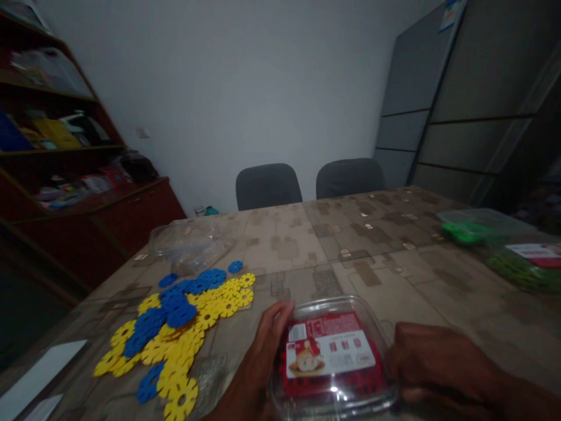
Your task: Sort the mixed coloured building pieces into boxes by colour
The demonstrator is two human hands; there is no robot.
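Note:
A clear plastic food container (335,399) with its lid on stands at the table's near edge. Red pieces fill it, and a printed label (331,354) lies across the lid. My left hand (267,345) is closed along the container's left side, thumb and fingers against the wall. Against the right rim my right hand (442,356) is curled, its fingertips partly hidden and slightly blurred. Left of the container, yellow notched discs (179,365) and blue notched discs (151,324) lie in a loose, overlapping heap.
Behind the discs sits a clear plastic container (193,240). Clear boxes with green pieces (468,231) stand at the right. White paper (44,374) lies at the lower left. Two grey chairs (268,186) are beyond the patterned tablecloth (280,248).

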